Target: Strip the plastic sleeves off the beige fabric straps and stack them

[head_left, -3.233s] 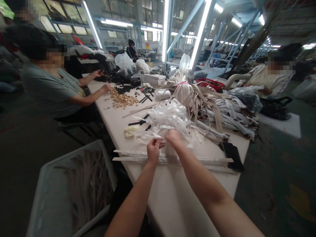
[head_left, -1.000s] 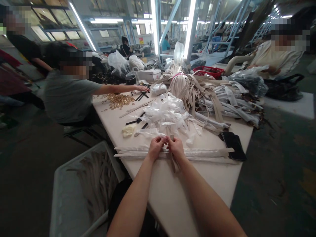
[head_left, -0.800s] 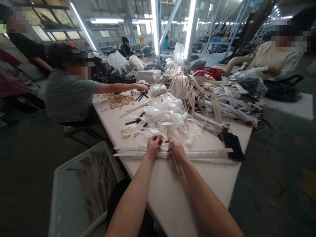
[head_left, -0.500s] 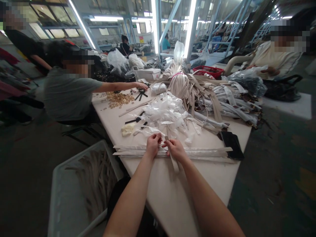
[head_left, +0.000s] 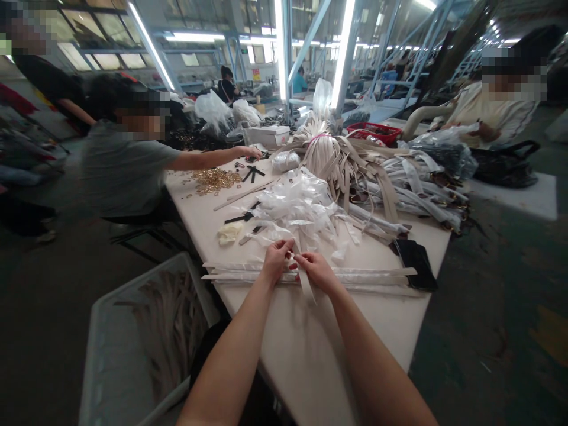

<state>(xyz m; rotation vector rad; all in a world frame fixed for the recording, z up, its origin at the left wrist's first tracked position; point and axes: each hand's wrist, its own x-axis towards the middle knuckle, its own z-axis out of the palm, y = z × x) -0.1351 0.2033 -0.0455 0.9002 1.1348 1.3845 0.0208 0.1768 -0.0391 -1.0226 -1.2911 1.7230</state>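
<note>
My left hand and my right hand are close together at the near part of a white work table. A beige strap runs under my right hand's fingers, its end hanging toward me. My left fingertips pinch a clear plastic sleeve at the edge of a loose heap of plastic. Long plastic-wrapped straps lie crosswise just beneath both hands. Part of the beige strap is hidden by my right hand.
A grey bin of beige straps stands left of the table. Farther along lie tied beige straps, wrapped bundles, a black pouch, and gold buckles. A co-worker's hand reaches across the table.
My right hand has moved slightly right and lower, and the strap now lies more under it. The co-worker's hand has stayed near the black pieces at the far side.
</note>
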